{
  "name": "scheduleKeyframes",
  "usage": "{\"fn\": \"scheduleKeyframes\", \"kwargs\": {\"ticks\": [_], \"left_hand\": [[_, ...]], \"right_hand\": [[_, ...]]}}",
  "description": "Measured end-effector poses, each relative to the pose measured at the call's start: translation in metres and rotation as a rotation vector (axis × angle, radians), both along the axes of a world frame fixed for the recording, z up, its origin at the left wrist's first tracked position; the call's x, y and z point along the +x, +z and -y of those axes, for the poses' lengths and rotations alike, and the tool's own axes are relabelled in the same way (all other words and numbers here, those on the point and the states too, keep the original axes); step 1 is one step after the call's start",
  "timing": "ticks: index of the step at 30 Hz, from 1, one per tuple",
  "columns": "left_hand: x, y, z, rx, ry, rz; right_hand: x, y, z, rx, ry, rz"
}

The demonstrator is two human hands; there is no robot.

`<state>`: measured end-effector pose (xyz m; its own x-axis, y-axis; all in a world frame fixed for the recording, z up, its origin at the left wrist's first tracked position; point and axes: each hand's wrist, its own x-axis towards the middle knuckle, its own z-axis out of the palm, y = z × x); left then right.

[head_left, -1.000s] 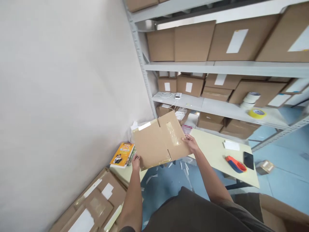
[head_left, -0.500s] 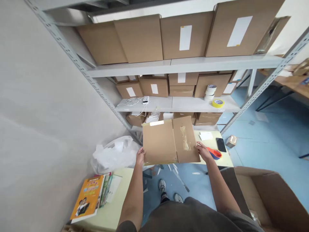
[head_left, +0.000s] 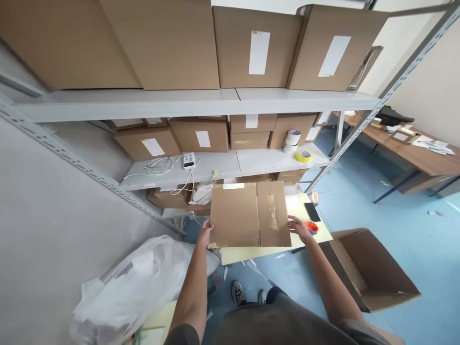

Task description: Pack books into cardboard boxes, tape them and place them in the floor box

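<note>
A flat piece of brown cardboard (head_left: 235, 215) with a fold line, a white label at its top edge and clear tape on its right panel is held over the pale yellow table (head_left: 244, 254). My left hand (head_left: 205, 233) grips its left edge. At the right edge, my right hand (head_left: 298, 227) pinches the cardboard between thumb and fingers. Just beyond that hand lie a red and blue object (head_left: 312, 227) and a black phone (head_left: 312, 212).
Grey shelving (head_left: 201, 106) full of cardboard boxes stands ahead, with tape rolls (head_left: 293, 138) and a white power strip (head_left: 189, 161). A big white plastic bag (head_left: 143, 287) lies left; an open box (head_left: 370, 268) stands right.
The view has moved closer to the shelf and turned right. The cardboard, still in both hands, now lies over the table. The orange book at the lower left has left the view.
</note>
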<state>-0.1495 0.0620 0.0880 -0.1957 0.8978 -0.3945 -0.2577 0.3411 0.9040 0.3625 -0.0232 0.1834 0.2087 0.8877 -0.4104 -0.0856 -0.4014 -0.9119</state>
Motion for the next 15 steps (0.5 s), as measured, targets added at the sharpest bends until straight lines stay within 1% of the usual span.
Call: {"fn": "scheduleKeyframes", "kwargs": {"ticks": [4,7,9,12,15], "left_hand": [[0.002,-0.006,-0.015,-0.032,-0.026,0.018],[0.013,-0.013,-0.019,-0.062,-0.012,-0.043],[0.023,-0.019,-0.018,-0.097,0.018,-0.088],[0.041,-0.026,-0.015,-0.143,0.087,-0.167],[0.058,-0.03,-0.01,-0.179,0.127,-0.279]], "right_hand": [[-0.007,-0.019,-0.024,-0.03,-0.116,0.019],[-0.008,-0.036,-0.04,-0.05,-0.152,0.061],[-0.005,-0.048,-0.046,-0.067,-0.157,0.077],[0.002,-0.067,-0.042,-0.064,-0.108,0.068],[0.013,-0.087,-0.024,-0.069,-0.015,0.034]]}}
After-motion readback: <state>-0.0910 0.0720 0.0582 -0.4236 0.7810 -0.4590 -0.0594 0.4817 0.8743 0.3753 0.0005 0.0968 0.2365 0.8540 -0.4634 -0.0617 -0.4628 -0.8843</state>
